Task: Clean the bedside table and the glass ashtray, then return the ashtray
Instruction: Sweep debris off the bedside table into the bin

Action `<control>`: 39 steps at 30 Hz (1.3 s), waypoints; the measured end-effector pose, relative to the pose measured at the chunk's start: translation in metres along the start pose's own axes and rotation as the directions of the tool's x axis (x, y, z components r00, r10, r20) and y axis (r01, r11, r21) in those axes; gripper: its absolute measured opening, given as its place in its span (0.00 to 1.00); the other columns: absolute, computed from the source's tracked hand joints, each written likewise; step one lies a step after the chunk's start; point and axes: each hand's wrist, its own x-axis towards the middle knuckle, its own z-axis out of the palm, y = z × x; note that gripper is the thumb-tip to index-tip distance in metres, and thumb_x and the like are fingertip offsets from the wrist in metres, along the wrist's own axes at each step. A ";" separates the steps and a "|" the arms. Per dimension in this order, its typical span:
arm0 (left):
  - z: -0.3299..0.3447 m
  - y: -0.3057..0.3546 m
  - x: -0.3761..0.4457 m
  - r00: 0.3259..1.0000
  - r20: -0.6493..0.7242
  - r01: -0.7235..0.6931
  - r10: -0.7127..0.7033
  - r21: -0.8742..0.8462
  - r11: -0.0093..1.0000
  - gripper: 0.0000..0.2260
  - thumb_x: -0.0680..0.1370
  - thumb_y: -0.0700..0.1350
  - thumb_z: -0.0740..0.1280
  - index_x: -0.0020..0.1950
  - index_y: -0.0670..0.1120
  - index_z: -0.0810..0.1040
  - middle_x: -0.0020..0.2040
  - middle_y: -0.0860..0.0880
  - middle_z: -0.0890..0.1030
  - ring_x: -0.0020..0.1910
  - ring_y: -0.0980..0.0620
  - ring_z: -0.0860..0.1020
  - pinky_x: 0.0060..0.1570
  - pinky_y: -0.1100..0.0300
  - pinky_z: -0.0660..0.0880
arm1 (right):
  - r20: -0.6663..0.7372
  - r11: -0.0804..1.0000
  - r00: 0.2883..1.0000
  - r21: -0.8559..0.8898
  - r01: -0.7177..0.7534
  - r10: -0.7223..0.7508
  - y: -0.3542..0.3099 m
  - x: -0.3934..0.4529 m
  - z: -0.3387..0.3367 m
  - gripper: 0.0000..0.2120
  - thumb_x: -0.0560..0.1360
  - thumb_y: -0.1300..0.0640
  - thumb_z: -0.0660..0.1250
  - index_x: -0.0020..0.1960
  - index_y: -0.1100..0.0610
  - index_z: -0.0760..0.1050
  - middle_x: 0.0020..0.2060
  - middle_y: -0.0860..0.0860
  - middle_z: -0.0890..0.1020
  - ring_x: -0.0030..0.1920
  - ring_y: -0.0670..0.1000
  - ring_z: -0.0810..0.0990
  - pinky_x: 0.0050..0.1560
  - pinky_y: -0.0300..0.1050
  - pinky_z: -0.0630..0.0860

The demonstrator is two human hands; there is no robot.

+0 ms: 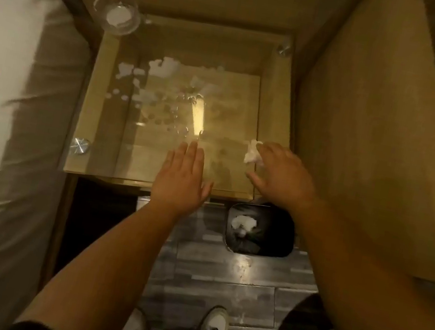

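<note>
The glass-topped bedside table (96, 155) stands below me, its top littered with white paper scraps (164, 66) toward the far left. A round glass ashtray (117, 14) holding white bits sits on the far left corner. My left hand (182, 176) lies flat with straight fingers over the near edge of the glass. My right hand (281, 173) hovers at the near right of the top, fingers spread, touching a crumpled white tissue (252, 151) that lies under its fingertips.
A small black waste bin (282, 234) with white tissue inside stands on the grey floor just below the table's near right edge. A bed with a white pillow (0, 86) borders the left. A wooden panel (361, 132) rises on the right. My shoes show at the bottom.
</note>
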 end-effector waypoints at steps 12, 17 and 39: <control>0.043 0.001 0.027 0.993 -0.113 -0.038 0.038 0.001 0.999 0.35 0.79 0.62 0.41 0.78 0.39 0.51 0.78 0.38 0.51 0.77 0.40 0.47 0.74 0.42 0.48 | -0.226 0.985 0.973 0.174 -0.003 0.043 0.011 0.017 0.047 0.12 0.77 0.58 0.64 0.58 0.58 0.78 0.51 0.59 0.76 0.50 0.60 0.76 0.47 0.50 0.75; 0.043 0.002 0.027 0.994 -0.104 -0.036 0.038 0.022 0.999 0.35 0.79 0.62 0.41 0.78 0.39 0.50 0.78 0.38 0.50 0.77 0.41 0.46 0.75 0.42 0.48 | -0.288 0.948 0.948 0.316 -0.043 0.139 0.006 -0.033 0.062 0.09 0.77 0.62 0.64 0.55 0.62 0.79 0.50 0.59 0.78 0.49 0.56 0.77 0.50 0.39 0.69; 0.052 0.003 0.028 0.981 -0.192 -0.008 0.018 0.053 0.999 0.33 0.79 0.60 0.43 0.78 0.40 0.52 0.78 0.39 0.52 0.78 0.42 0.48 0.75 0.45 0.47 | 0.332 0.695 0.808 0.414 -0.588 0.486 0.032 -0.110 0.213 0.23 0.75 0.55 0.68 0.69 0.58 0.70 0.72 0.58 0.64 0.65 0.62 0.71 0.61 0.52 0.70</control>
